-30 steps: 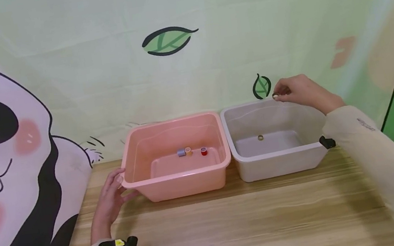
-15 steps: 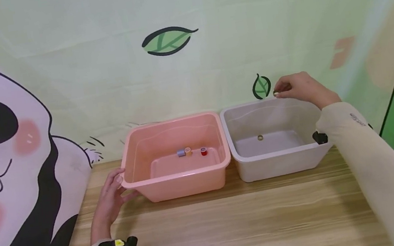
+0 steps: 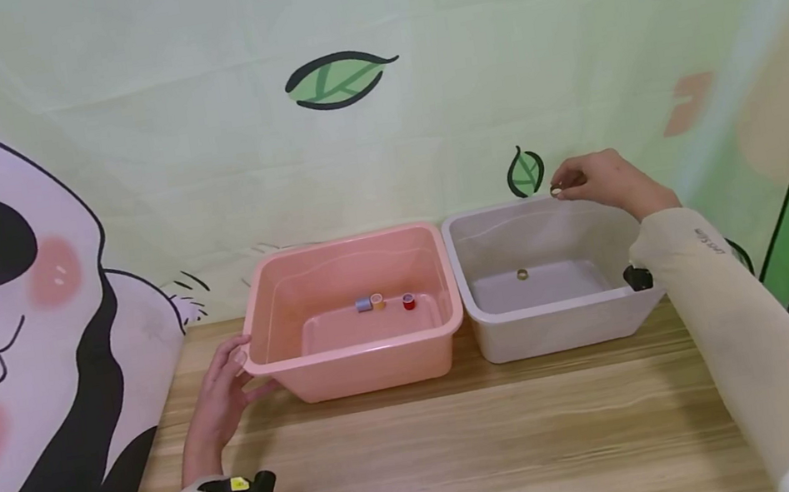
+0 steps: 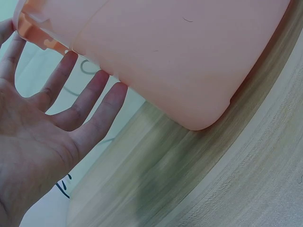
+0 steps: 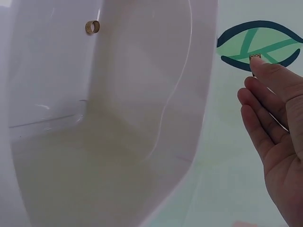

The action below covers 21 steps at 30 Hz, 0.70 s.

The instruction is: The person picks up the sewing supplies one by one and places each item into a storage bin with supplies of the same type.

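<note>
My right hand (image 3: 608, 181) pinches a small gold ring (image 5: 255, 56) between thumb and fingertips, above the back rim of the grey basin (image 3: 565, 329). Inside that basin lies another gold ring (image 3: 522, 274), its textured band clear in the right wrist view. At the left end of the pink basin (image 3: 374, 371), my left hand (image 3: 219, 401) touches the outside with spread, nearly straight fingers; the left wrist view has the fingertips (image 4: 118, 90) against its wall. Three small spool-like pieces rest on the pink basin's floor: blue (image 3: 363, 305), orange (image 3: 377, 301) and red (image 3: 408, 302).
Both basins stand side by side on a wood-grain table (image 3: 432, 459), their rims nearly touching. Close behind them hangs a pale green cloth (image 3: 198, 139) printed with a panda and leaves. My right forearm reaches over the grey basin's right end.
My right forearm has shifted slightly left, while the hand stays near the grey basin's back rim with the ring still pinched. The left hand and both basins have not visibly moved.
</note>
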{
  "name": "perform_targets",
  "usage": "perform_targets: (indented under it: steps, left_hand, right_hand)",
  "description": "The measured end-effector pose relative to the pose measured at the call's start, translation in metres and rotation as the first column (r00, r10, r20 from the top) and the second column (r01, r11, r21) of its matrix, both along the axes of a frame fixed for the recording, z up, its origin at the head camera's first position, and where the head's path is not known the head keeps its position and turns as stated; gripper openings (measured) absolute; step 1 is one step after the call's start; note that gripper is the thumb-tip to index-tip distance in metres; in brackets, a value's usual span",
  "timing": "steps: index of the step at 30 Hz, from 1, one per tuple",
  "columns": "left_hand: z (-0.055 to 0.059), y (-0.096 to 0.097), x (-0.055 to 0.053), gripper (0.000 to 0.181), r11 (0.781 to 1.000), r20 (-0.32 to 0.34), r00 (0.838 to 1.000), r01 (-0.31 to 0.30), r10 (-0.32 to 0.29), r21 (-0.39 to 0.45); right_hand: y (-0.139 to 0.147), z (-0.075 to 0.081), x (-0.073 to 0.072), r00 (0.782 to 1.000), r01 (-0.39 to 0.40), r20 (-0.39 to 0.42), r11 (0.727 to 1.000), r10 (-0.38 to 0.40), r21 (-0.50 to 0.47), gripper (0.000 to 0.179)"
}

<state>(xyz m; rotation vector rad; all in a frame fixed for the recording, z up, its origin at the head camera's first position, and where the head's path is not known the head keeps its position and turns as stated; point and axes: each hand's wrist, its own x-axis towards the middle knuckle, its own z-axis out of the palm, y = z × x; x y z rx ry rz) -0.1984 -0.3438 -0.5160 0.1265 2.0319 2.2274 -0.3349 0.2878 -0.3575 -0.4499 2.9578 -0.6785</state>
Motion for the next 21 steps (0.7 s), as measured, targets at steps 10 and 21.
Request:
perform_targets:
  steps: [10,21]
  left_hand:
    - [0.0003,0.001,0.0004,0.034,1.0,-0.006,1.0,-0.005,0.005,0.005]
    - [-0.002,0.0003,-0.001,0.034,1.0,-0.014,1.0,0.0,0.0,0.004]
  right_hand:
    - [-0.0046,-0.0028,0.0009,1.0,0.0,0.009,1.0,0.0,-0.03,0.03]
    - [-0.0055,-0.0043,0.0026,1.0,0.023,0.016,0.999,-0.023,-0.038,0.035]
